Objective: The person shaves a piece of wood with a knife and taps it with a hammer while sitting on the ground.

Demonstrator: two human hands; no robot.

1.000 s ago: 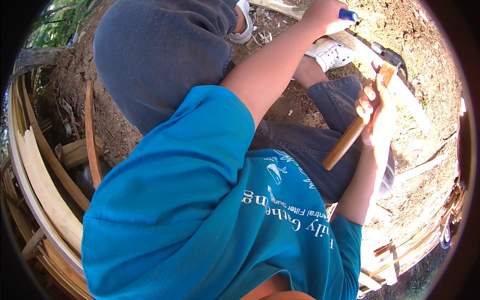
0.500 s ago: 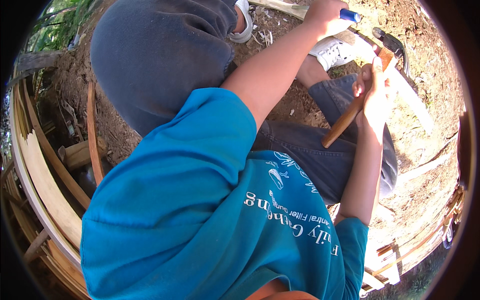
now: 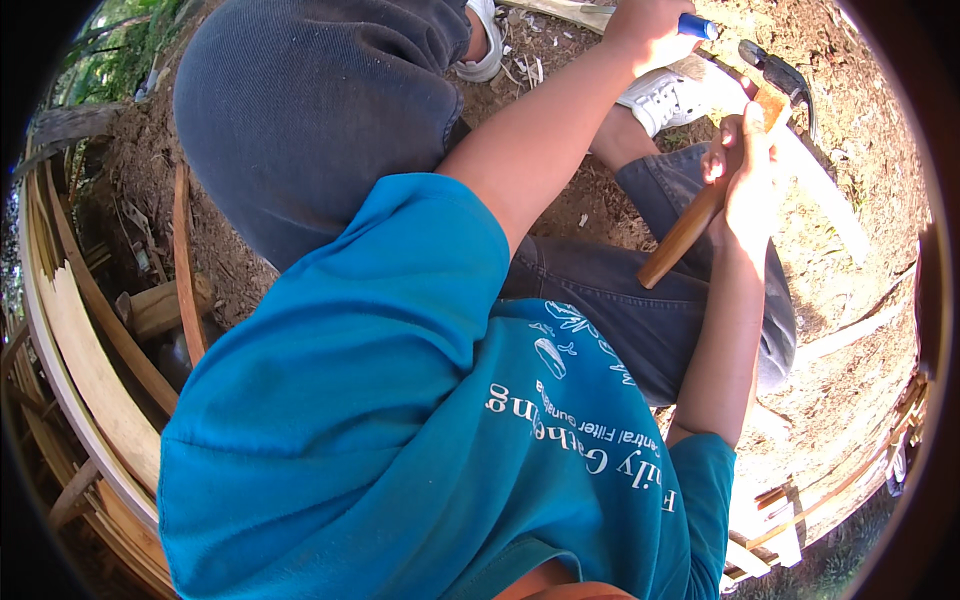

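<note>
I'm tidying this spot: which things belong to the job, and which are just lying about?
In use:
blue-handled tool, in the left hand
hammer, in the right hand
probably the pale board

Lying about:
wooden strips, far left
short log
wood chips

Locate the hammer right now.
Head view, right of centre: the hammer is in the right hand, its black metal end to the right of the laced white shoe and its handle's butt over the dark trouser leg.
</note>
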